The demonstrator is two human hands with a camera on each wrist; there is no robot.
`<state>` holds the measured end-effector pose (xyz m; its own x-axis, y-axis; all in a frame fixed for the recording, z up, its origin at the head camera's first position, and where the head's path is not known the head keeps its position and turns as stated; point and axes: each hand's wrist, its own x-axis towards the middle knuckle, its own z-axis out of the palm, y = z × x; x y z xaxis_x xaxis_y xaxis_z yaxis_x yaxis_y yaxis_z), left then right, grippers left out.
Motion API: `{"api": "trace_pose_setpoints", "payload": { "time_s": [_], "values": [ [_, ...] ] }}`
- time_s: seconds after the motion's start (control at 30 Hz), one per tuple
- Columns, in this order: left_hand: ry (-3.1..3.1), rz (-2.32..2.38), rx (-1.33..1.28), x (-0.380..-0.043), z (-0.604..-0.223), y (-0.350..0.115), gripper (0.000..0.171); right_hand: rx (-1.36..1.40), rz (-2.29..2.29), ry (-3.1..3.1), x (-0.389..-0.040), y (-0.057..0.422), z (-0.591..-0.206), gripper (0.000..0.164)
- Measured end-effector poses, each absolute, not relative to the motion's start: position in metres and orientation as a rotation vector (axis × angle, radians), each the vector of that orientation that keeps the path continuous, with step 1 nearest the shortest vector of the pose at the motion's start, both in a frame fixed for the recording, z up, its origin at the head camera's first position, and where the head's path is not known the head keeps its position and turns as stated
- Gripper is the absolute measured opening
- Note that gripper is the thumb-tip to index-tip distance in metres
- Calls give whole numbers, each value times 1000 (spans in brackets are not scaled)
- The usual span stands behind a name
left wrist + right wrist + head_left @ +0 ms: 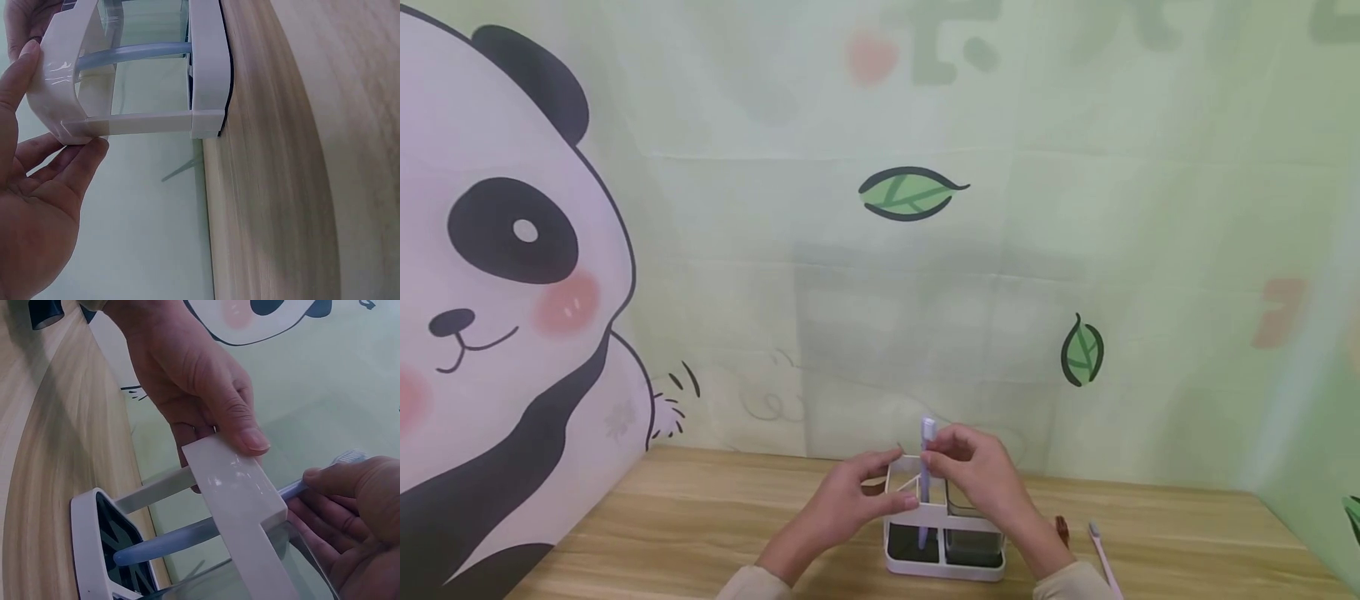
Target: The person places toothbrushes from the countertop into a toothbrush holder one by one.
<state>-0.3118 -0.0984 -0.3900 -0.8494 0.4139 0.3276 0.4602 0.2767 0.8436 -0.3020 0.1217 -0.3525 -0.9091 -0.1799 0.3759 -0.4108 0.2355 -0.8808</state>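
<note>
A white toothbrush holder (943,572) with an open frame and dark base stands on the table. My left hand (842,504) grips its upper frame at the left side, thumb on the front face and fingers round the back, as the left wrist view shows. A pale blue-lilac toothbrush (169,542) stands nearly upright in the left compartment, its handle end at the dark base. Just under the brush head, my right hand (983,473) pinches it between thumb and fingers. A clear cup (973,546) sits in the right compartment, partly hidden by the frame and my right hand.
On the wooden table (700,517), right of my right forearm, lie a pink toothbrush with a blue head (1103,557) and a small dark brown object (1062,530), partly hidden. A green wall cloth (737,292) printed with a panda and leaves hangs behind.
</note>
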Motion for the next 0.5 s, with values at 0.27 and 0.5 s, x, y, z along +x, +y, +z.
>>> {"api": "trace_pose_setpoints", "payload": {
  "time_s": [0.27,0.5],
  "values": [
    [-2494,-1642,-839,-311,-388,-99,69,551,1695,-2307,-301,118,-354,9],
    [-2497,-1639,-847,-310,-388,-99,69,540,1686,-2311,-300,117,-354,9]
  ]
}}
